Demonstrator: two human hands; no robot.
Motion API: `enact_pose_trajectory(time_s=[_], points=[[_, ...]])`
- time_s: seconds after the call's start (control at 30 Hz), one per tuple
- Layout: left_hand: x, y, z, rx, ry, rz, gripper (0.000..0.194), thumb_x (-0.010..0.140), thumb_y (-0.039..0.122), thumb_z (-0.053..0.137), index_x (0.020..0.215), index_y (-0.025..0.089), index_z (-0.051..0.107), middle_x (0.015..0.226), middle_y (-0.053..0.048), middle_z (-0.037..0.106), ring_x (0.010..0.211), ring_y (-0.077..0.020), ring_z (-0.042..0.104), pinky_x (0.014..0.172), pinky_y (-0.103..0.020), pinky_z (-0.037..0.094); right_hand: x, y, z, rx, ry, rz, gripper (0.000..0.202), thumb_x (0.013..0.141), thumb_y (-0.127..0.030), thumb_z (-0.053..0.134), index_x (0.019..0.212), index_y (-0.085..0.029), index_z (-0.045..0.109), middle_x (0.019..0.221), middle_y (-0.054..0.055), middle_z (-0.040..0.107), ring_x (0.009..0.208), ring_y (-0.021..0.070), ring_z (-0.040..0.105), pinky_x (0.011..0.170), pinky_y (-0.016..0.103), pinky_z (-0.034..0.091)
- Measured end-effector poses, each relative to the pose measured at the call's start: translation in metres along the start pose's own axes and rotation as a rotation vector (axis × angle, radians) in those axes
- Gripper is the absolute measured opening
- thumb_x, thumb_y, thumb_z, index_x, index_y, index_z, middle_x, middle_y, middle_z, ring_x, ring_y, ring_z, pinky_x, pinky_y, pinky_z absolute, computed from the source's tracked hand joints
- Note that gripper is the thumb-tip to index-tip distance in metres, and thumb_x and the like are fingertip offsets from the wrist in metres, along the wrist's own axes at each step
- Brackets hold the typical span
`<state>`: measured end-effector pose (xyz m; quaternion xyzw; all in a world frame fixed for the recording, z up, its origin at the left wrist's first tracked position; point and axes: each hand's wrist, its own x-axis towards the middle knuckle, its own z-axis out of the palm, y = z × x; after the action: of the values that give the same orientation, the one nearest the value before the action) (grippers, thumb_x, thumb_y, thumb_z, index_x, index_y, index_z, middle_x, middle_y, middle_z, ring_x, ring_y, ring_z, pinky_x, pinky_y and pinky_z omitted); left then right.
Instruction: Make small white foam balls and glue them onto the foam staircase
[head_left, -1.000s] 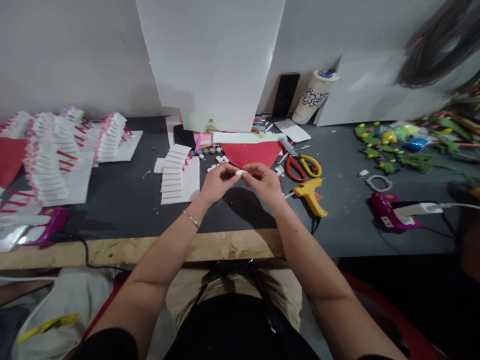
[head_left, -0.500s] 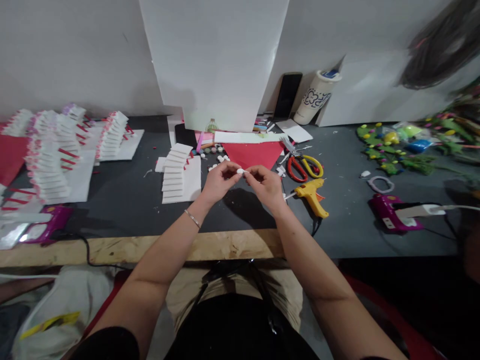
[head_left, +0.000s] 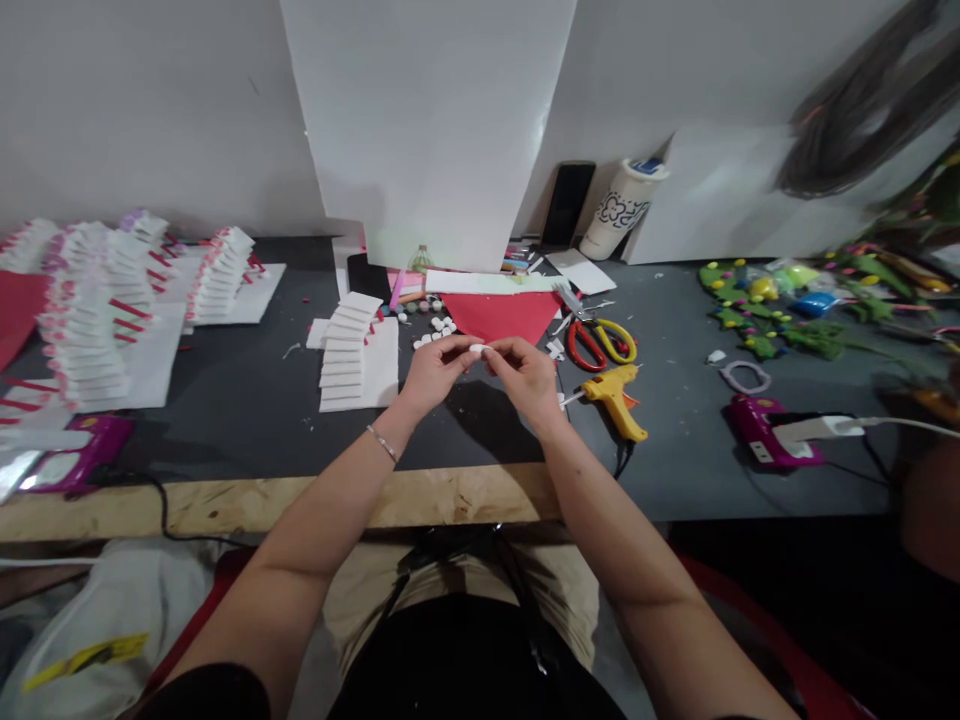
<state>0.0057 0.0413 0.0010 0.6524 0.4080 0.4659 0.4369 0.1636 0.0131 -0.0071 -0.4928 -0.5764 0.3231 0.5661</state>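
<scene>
A small white piece (head_left: pixel 478 349) is pinched between the fingertips of my left hand (head_left: pixel 433 376) and my right hand (head_left: pixel 526 378), above the dark tabletop. Fingers hide part of it, and its exact kind is too small to make out. Just behind my hands lies a red triangular sheet (head_left: pixel 504 316). Small white round pieces (head_left: pixel 442 327) are scattered beyond my left hand. To the left stands a white model staircase (head_left: pixel 343 362) with red strips on a white base. Red-and-yellow-handled cutters (head_left: pixel 601 341) and a yellow glue gun (head_left: pixel 617 402) lie right of my right hand.
More white stair models (head_left: pixel 90 320) stand at the left. Purple power strips (head_left: pixel 771 432) lie at both sides. A tall white panel (head_left: pixel 431 140), a phone (head_left: pixel 570 205) and a patterned cup (head_left: pixel 619 210) stand at the back. Green decorations (head_left: pixel 750 305) lie right. Other people's limbs show at both edges.
My fingertips have drawn slightly closer together around the white piece, covering the thin end that showed at its right. The whole view has shifted slightly.
</scene>
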Motion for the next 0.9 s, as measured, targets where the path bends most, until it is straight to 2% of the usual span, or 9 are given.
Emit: enact_pose_trajectory(time_s=[0.13,0.2,0.37,0.47,0.57,0.63,0.73,0.83,0.9], points=[[0.003,-0.005,0.001,-0.134,0.004,-0.111,0.028,0.074,0.037,0.075,0.093,0.017,0.076,0.075,-0.002,0.071,0.058,-0.0098,0.055,0.058,-0.024,0.050,0.000,0.001,-0.002,-0.001,0.018,-0.091,0.028,0.082,-0.041,0.066,0.103,-0.023,0.067,0.091,0.004,0.073,0.079,0.0160,0.067,0.074,0.031,0.055],[0.005,-0.007,0.001,-0.193,0.002,-0.150,0.031,0.071,0.039,0.077,0.093,0.017,0.076,0.073,-0.002,0.070,0.058,-0.0097,0.054,0.056,-0.024,0.049,0.001,0.000,-0.003,-0.036,-0.004,-0.140,0.027,0.083,-0.040,0.066,0.105,-0.024,0.067,0.095,0.004,0.072,0.083,0.0165,0.067,0.078,0.032,0.055],[0.004,-0.003,0.001,-0.256,-0.052,-0.204,0.033,0.067,0.040,0.080,0.089,0.016,0.076,0.073,-0.003,0.069,0.061,-0.0103,0.055,0.055,-0.024,0.047,0.002,0.000,-0.005,-0.137,-0.011,-0.188,0.018,0.086,-0.037,0.062,0.097,-0.024,0.068,0.088,0.004,0.072,0.078,0.0171,0.065,0.075,0.032,0.055],[0.003,-0.001,0.002,-0.324,-0.073,-0.280,0.033,0.063,0.040,0.083,0.084,0.015,0.076,0.069,-0.002,0.067,0.060,-0.0097,0.055,0.054,-0.023,0.046,0.002,0.000,-0.008,-0.232,-0.020,-0.234,0.013,0.088,-0.034,0.059,0.087,-0.025,0.068,0.085,0.004,0.071,0.079,0.0181,0.065,0.076,0.032,0.054],[0.002,-0.002,0.003,-0.410,-0.092,-0.354,0.035,0.062,0.042,0.084,0.082,0.014,0.075,0.069,-0.003,0.067,0.059,-0.0086,0.055,0.054,-0.022,0.046,0.003,-0.002,-0.011,-0.264,-0.042,-0.264,0.014,0.088,-0.032,0.058,0.084,-0.025,0.069,0.086,0.005,0.071,0.082,0.0185,0.065,0.079,0.033,0.054],[0.002,-0.004,0.004,-0.431,-0.094,-0.358,0.035,0.062,0.042,0.083,0.082,0.014,0.075,0.070,-0.003,0.067,0.059,-0.0086,0.055,0.054,-0.022,0.046,0.003,-0.003,-0.010,-0.191,-0.019,-0.222,0.014,0.087,-0.036,0.060,0.088,-0.024,0.069,0.087,0.005,0.072,0.081,0.0182,0.066,0.078,0.033,0.054],[0.002,-0.004,0.005,-0.386,-0.070,-0.287,0.035,0.064,0.041,0.082,0.085,0.014,0.075,0.070,-0.003,0.068,0.060,-0.0095,0.056,0.055,-0.023,0.047,0.005,-0.001,-0.009,0.006,0.020,-0.031,0.030,0.085,-0.051,0.061,0.092,-0.022,0.068,0.081,0.004,0.071,0.071,0.0168,0.065,0.069,0.032,0.055],[0.001,-0.001,0.005,-0.263,-0.055,-0.199,0.030,0.069,0.038,0.079,0.089,0.015,0.076,0.076,-0.004,0.072,0.061,-0.0105,0.057,0.058,-0.024,0.049,0.007,0.003,-0.008,0.123,-0.056,0.169,0.046,0.083,-0.065,0.056,0.081,-0.020,0.066,0.067,0.002,0.066,0.057,0.0142,0.060,0.057,0.029,0.053],[0.000,0.001,0.005,-0.173,-0.064,-0.150,0.026,0.072,0.036,0.076,0.090,0.016,0.076,0.082,-0.005,0.074,0.062,-0.0114,0.059,0.060,-0.025,0.051,0.008,0.005,-0.008,0.148,-0.137,0.230,0.049,0.082,-0.067,0.055,0.073,-0.020,0.064,0.060,0.000,0.060,0.052,0.0125,0.055,0.052,0.027,0.049]])
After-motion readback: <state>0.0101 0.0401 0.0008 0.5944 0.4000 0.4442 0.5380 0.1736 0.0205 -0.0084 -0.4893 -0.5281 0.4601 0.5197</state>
